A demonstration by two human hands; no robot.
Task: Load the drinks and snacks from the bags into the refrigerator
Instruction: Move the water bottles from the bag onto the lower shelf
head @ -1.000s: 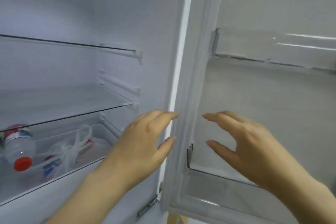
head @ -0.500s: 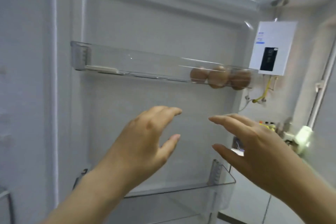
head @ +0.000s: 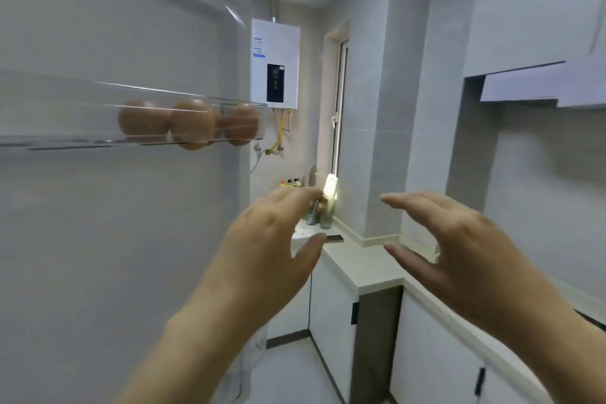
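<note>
The open refrigerator door [head: 114, 239] fills the left half of the view, inner side facing me. A clear door shelf [head: 82, 121] on it holds three brown eggs [head: 191, 123]. My left hand [head: 272, 246] is raised in front of the door's right edge, fingers apart, holding nothing. My right hand [head: 459, 246] hovers level with it to the right, also empty with fingers spread. No bags, drinks or snacks are in view, and the refrigerator's interior is out of frame.
A white countertop [head: 364, 269] over white cabinets [head: 331, 311] runs along the right wall behind my hands, with small jars and utensils [head: 316, 210] at its far end. A white water heater [head: 275, 64] hangs on the far wall. A range hood [head: 541, 84] juts out at upper right.
The view has swung right, from the refrigerator's shelves past the door to the kitchen counter. Both hands stayed raised, open and empty throughout.
</note>
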